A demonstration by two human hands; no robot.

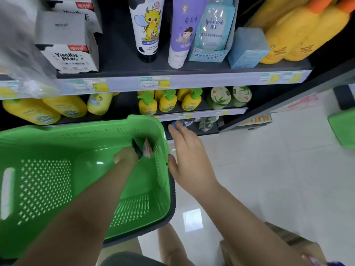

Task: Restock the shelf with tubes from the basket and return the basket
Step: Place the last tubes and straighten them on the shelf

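Note:
A green perforated basket (48,169) fills the lower left of the head view. My left hand (125,156) reaches down inside it, its fingers closed around a dark-and-pink tube (144,149) at the far right corner. My right hand (185,156) hangs just outside the basket's right wall, fingers spread, thumb touching the rim, holding nothing. On the upper shelf (172,71) stand a white tube with a yellow cartoon dragon (147,27) and a purple tube (182,31), both cap down.
Left of the tubes sit white boxes (71,54). To their right are a blue Johnson's pack (211,33), a blue box (247,47) and yellow bottles (292,33). Yellow pump bottles (165,101) fill the shelf below. Another green basket (343,127) rests at far right on the white floor.

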